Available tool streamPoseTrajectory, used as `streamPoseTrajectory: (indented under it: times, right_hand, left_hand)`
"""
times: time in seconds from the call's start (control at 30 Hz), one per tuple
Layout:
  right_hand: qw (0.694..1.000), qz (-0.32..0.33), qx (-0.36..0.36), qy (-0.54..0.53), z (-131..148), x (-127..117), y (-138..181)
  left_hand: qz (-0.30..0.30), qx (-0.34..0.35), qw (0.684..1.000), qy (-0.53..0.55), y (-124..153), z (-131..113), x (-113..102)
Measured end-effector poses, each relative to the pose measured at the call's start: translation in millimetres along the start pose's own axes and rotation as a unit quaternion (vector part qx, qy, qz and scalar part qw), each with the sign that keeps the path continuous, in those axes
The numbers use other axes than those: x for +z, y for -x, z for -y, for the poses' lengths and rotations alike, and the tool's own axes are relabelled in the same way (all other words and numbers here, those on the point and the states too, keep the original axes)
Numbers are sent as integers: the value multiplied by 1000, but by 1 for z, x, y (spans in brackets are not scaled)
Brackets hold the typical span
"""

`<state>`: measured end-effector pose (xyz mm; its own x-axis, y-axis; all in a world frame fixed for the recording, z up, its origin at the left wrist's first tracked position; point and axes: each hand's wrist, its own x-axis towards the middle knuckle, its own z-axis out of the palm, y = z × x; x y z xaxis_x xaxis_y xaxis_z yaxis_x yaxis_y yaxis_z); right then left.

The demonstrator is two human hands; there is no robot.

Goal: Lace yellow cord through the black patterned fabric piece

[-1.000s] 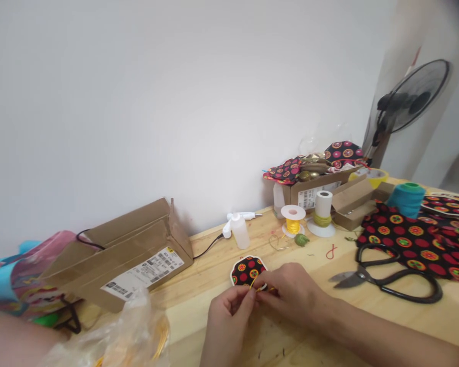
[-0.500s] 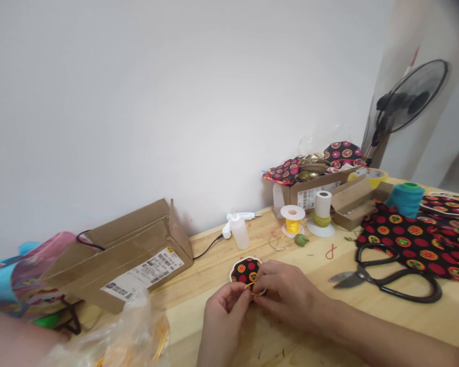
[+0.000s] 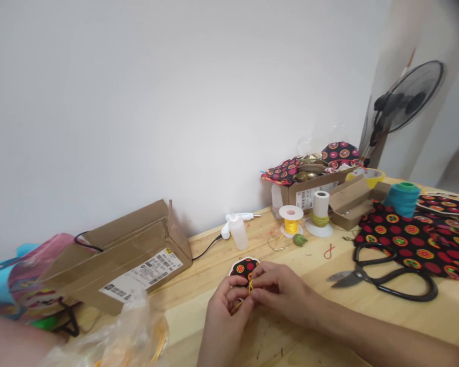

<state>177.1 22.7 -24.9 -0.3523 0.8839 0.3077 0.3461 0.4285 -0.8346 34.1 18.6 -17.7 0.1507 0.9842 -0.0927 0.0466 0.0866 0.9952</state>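
Both hands meet at the front middle of the table, working a thin yellow cord [image 3: 251,286]. My left hand [image 3: 229,308] pinches the cord between thumb and fingers. From the other side, my right hand [image 3: 281,290] grips it too, fingertips almost touching the left ones. The cord makes a small loop between them. Just behind lies a black patterned fabric piece [image 3: 245,268] with red and yellow motifs and a pale scalloped edge, partly covered by my fingers. Whether the cord is fastened to that piece is hidden.
Black-handled scissors [image 3: 357,275] lie right of my hands beside patterned fabric [image 3: 405,239]. Behind stand a white bottle [image 3: 238,232], a yellow cord spool [image 3: 291,224] and a teal thread cone [image 3: 403,200]. An open cardboard box [image 3: 137,255] and a plastic bag [image 3: 126,331] are at left.
My left fingers have risen slightly, and the yellow cord now stands up as a loop between both hands. The camera view has shifted a little; the objects on the table stay put.
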Motion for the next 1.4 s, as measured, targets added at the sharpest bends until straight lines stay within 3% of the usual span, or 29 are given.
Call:
streamPoseTrajectory:
  times: [0.13, 0.23, 0.4, 0.47, 0.53, 0.57, 0.67, 0.73, 0.8, 0.9, 1.0, 1.13, 1.4]
  right_hand:
    - [992, -49, 48, -104, 1, 2, -2]
    - [965, -46, 85, -246, 8, -6, -4]
    - [879, 23, 46, -475, 19, -47, 0]
    - [853, 97, 14, -513, 17, -64, 6]
    - [860, 185, -3, -475, 13, -74, 11]
    - [884, 192, 5, -426, 11, -75, 12]
    - [969, 95, 78, -212, 9, -66, 7]
    - [983, 55, 84, -152, 10, -52, 1]
    - [997, -2, 58, 43, 10, -38, -4]
    - [986, 22, 37, 159, 5, -25, -4]
    - [981, 44, 6, 190, 0, -23, -4]
    - [983, 22, -11, 181, -5, -25, -7]
    - [994, -45, 71, 68, -21, -21, -7]
  left_hand:
    - [3, -10, 1000, 11, 2, -2, 1]
    - [2, -13, 1000, 6, 2, -1, 0]
    - [-22, -10, 1000, -9, 1, 0, -2]
    - [-32, -12, 999, -18, 1, 0, -2]
    - [-35, -14, 999, -22, 1, 1, -1]
    - [-33, -13, 999, -23, 1, 1, -1]
    - [-20, 2, 999, -27, 1, 0, 0]
    - [-8, 13, 999, -29, 1, 0, 0]
    - [-1, 15, 999, -28, 1, -1, 0]
    - [-1, 19, 999, -27, 1, -1, -1]
    - [10, 18, 999, -39, 0, 1, -2]
    - [20, 10, 996, -84, -2, 9, -5]
    - [29, -36, 996, -76, -3, 12, -5]
